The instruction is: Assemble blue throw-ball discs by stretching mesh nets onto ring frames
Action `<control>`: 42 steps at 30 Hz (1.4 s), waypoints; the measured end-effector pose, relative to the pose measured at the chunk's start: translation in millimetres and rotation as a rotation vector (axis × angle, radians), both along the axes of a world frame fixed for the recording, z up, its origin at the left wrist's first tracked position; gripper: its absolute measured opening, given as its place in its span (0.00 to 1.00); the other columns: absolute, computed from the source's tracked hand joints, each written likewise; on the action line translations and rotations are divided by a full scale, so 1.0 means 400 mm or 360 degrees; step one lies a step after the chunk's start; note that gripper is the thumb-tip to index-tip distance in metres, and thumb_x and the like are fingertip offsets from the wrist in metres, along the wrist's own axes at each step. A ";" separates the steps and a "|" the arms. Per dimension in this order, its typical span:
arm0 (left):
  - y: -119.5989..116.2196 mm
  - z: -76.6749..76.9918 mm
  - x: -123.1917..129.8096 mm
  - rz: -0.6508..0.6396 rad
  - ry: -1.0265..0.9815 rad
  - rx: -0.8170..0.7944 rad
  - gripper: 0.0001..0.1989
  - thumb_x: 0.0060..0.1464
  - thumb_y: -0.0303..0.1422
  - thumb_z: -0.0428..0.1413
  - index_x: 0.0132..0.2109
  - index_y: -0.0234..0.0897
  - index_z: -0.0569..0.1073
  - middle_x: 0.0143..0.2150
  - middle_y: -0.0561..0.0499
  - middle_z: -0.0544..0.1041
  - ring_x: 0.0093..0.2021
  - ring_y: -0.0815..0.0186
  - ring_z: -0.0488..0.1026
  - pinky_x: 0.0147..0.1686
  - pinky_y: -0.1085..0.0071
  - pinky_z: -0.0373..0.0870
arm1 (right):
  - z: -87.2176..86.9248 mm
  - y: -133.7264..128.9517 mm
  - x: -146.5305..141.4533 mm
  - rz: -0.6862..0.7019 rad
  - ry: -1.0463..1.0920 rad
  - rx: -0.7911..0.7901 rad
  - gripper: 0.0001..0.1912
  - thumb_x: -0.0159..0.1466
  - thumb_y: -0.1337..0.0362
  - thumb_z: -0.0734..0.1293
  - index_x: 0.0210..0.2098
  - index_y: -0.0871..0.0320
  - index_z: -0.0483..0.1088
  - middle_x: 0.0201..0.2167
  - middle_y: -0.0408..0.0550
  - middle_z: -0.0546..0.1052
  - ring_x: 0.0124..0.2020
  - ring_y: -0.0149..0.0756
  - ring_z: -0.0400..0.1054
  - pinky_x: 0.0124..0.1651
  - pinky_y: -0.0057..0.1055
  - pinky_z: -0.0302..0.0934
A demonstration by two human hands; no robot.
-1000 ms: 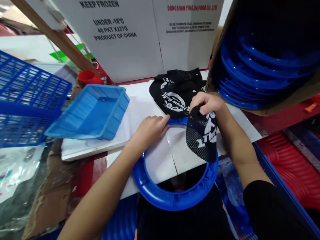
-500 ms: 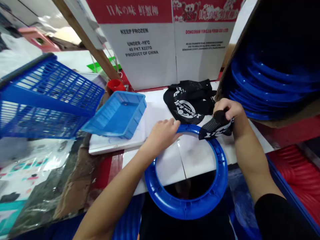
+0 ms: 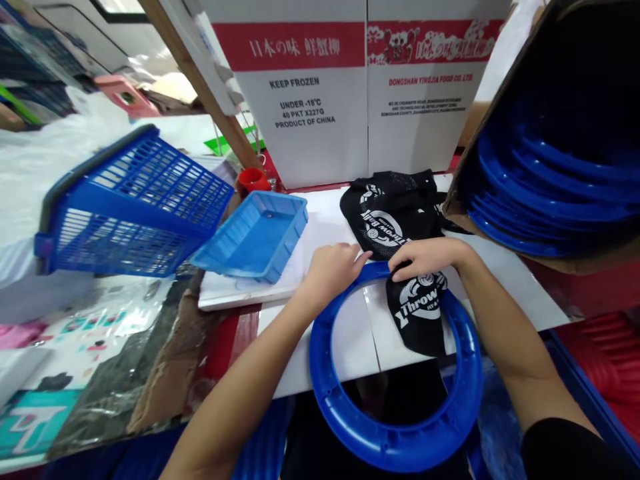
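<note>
At the frame's centre, the left hand [image 3: 332, 270] grips a blue ring [image 3: 395, 448] while, just right, the right hand [image 3: 427, 255] pinches a black printed cloth [image 3: 421, 313] over it

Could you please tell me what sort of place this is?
Probably a small workshop: the left hand holds a blue ring, the right hand a black cloth, and other blue pieces are stacked in a carton.
</note>
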State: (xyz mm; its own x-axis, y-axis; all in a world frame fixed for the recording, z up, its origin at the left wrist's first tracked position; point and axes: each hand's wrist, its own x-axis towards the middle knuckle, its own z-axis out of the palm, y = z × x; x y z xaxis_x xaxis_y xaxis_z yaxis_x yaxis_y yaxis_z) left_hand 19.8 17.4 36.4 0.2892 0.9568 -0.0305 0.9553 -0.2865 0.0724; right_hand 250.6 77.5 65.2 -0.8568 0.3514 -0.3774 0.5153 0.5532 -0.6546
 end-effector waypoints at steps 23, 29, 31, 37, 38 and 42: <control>0.024 -0.070 -0.068 -0.0537 -0.0522 -0.0163 0.15 0.70 0.33 0.49 0.51 0.36 0.80 0.50 0.41 0.81 0.52 0.54 0.79 0.56 0.58 0.75 | -0.075 0.006 -0.058 -0.0235 0.0678 0.0253 0.11 0.67 0.68 0.68 0.44 0.57 0.83 0.43 0.47 0.86 0.45 0.37 0.79 0.54 0.32 0.68; -0.006 -0.054 -0.054 -0.0283 -0.0156 -0.0046 0.11 0.70 0.33 0.52 0.52 0.35 0.77 0.50 0.39 0.81 0.52 0.50 0.78 0.53 0.57 0.75 | 0.018 -0.035 -0.014 -0.0518 0.1019 -0.0010 0.11 0.68 0.57 0.72 0.40 0.60 0.81 0.37 0.47 0.83 0.38 0.36 0.76 0.43 0.30 0.68; -0.008 -0.062 -0.041 -0.0226 -0.0186 -0.0012 0.14 0.73 0.35 0.48 0.54 0.35 0.75 0.52 0.38 0.81 0.55 0.50 0.77 0.56 0.56 0.73 | 0.035 -0.052 0.001 -0.0044 0.0891 -0.0430 0.17 0.67 0.53 0.74 0.36 0.62 0.79 0.31 0.47 0.80 0.32 0.33 0.73 0.37 0.27 0.66; -0.009 -0.080 -0.044 -0.0188 -0.0359 -0.0115 0.16 0.73 0.35 0.48 0.58 0.32 0.72 0.68 0.31 0.72 0.73 0.45 0.64 0.73 0.44 0.56 | -0.017 -0.098 -0.034 0.0062 0.0515 -0.0549 0.19 0.70 0.51 0.70 0.37 0.63 0.78 0.28 0.43 0.76 0.29 0.29 0.65 0.32 0.26 0.60; -0.009 -0.076 -0.050 -0.0242 -0.0451 -0.0164 0.16 0.72 0.35 0.48 0.57 0.32 0.73 0.71 0.31 0.70 0.76 0.46 0.59 0.75 0.44 0.53 | -0.028 -0.102 -0.043 -0.0049 0.0501 -0.0469 0.17 0.70 0.52 0.70 0.39 0.62 0.79 0.30 0.43 0.76 0.30 0.30 0.65 0.34 0.26 0.61; -0.016 -0.041 -0.068 -0.0459 -0.1080 -0.0514 0.19 0.72 0.42 0.46 0.55 0.38 0.78 0.69 0.40 0.75 0.76 0.51 0.61 0.75 0.49 0.54 | -0.047 -0.103 -0.054 -0.0327 0.0715 -0.0481 0.15 0.66 0.53 0.73 0.39 0.60 0.79 0.34 0.45 0.79 0.35 0.33 0.70 0.39 0.30 0.66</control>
